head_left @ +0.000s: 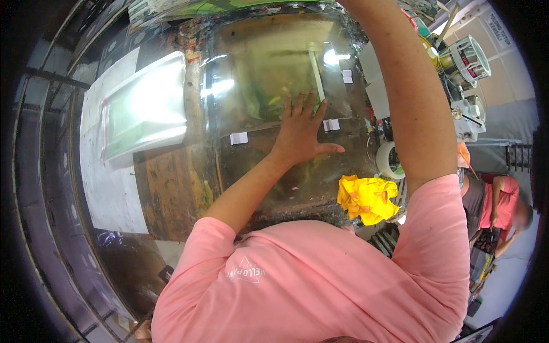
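My left hand (300,132) lies flat with its fingers spread on a glossy, clear surface (257,171) over the worktop, at the lower edge of a greenish sheet (269,74). Small white folded tabs stick to the surface near it, one (331,125) just right of my fingers and another (238,138) to the left. A narrow white strip (316,74) runs up from my fingertips. My right arm (420,91) reaches far forward and leaves the picture at the top, so its hand is out of sight.
A stack of clear plastic sheets (146,106) rests on white paper (111,194) at left. Near my body lies a crumpled yellow cloth (369,199), beside a white tape roll (389,159). Paint cans (466,59) stand at right; another person (500,206) is beyond. Metal bars (46,143) line the left.
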Motion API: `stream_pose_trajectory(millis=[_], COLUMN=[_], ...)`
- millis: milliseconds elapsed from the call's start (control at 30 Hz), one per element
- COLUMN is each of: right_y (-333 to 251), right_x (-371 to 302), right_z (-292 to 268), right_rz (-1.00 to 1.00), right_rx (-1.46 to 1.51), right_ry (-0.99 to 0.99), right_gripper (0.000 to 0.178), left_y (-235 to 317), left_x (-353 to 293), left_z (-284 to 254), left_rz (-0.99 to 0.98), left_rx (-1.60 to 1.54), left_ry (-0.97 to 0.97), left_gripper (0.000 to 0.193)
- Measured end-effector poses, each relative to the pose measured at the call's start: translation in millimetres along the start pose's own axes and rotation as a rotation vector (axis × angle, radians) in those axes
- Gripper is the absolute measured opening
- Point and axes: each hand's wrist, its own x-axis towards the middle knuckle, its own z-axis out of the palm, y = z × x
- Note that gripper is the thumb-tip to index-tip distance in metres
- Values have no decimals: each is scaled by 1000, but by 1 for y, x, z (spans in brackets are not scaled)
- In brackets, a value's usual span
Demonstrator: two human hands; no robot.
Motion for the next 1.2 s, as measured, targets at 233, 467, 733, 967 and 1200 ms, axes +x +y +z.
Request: stream_pose_trajectory(millis=[233, 467, 733, 967, 1200], right_y=[4, -2, -10, -36, -17], right_x=[-1, -31, -158, -249, -242], right_z=[17, 27, 60, 104, 152], right_rz=[-20, -56, -118, 29, -47], right_rx=[-20, -29, 163, 265, 187], right_ry=[122, 200, -452, -559, -356], right_gripper=[67, 53, 44, 38, 34], left_y=[1, -58, -65, -85, -91], left_x=[-3, -11, -87, -129, -134], left_z=[0, -130, -159, -78, -72], left_rz=[-3, -645, -644, -629, -576], left_rx=[-2, -855, -640, 8, -41], left_ry=[45, 551, 409, 307, 333], left_gripper=[127, 107, 102, 105, 106])
